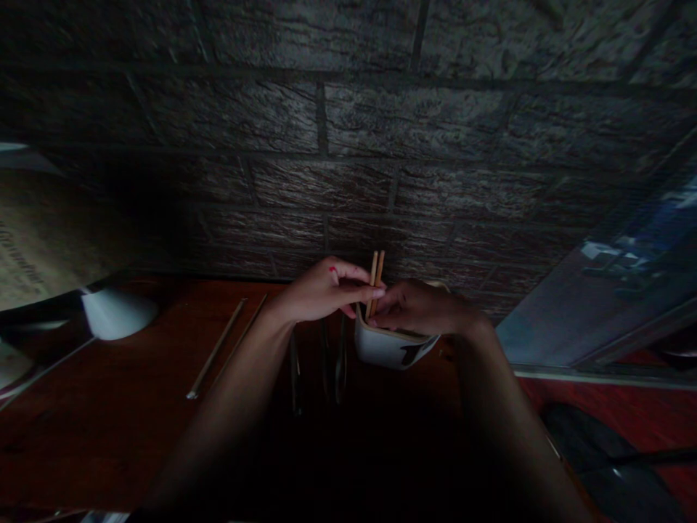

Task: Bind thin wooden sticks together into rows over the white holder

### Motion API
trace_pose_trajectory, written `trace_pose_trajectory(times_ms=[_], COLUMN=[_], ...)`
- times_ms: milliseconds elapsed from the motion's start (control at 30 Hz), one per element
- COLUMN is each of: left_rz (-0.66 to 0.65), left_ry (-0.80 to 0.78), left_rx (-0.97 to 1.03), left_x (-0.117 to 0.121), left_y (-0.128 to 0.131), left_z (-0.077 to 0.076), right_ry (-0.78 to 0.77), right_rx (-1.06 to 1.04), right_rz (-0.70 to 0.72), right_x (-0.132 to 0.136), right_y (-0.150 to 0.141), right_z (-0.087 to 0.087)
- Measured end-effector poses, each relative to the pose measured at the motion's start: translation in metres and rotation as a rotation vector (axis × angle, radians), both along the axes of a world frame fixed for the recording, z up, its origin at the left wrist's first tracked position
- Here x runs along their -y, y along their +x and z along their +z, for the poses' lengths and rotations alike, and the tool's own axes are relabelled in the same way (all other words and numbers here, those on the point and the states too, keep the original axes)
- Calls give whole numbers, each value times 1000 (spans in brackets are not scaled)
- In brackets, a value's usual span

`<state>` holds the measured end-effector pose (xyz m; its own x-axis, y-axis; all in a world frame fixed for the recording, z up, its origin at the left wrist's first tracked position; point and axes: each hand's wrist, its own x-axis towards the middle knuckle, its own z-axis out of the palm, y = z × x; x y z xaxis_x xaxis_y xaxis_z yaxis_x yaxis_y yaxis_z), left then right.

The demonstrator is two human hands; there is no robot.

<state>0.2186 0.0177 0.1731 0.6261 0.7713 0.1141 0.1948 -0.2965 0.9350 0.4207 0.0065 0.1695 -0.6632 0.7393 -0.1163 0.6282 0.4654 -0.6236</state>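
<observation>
A pair of wooden chopsticks (376, 272) stands nearly upright, pinched between the thumb and fingers of my left hand (329, 289). My right hand (417, 306) reaches over a white container (389, 350) with a dark mark on its side. The curled fingers of that hand close round the lower part of the same chopsticks, at the container's rim; the lower ends are hidden. Left of the container, several slim metal utensils (295, 374) lie on the wooden table (163, 436). Two more thin sticks (218, 350) lie beyond my left forearm.
A dark brick wall (348, 123) rises right behind the table. At the left stand a white cone-shaped object (117, 314) and a brown printed package (49, 232). To the right are a bluish panel (566, 305), red floor (588, 385) and a black object (604, 450). The light is dim.
</observation>
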Motion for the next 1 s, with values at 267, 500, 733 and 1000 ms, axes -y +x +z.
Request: trace_pose_trajectory(times_ms=[267, 500, 733, 1000], left_rz=[-27, -84, -179, -106], left_ry=[163, 170, 184, 233], left_rx=[22, -4, -55, -132], left_x=[-1, 2, -3, -3], left_y=[2, -2, -6, -5], left_z=[1, 5, 1, 2], right_ry=[37, 12, -29, -5], right_rx=[46, 10, 24, 46], right_rz=[0, 8, -13, -16], right_x=[1, 1, 3, 3], right_y=[1, 3, -2, -2], right_z=[-1, -3, 2, 2])
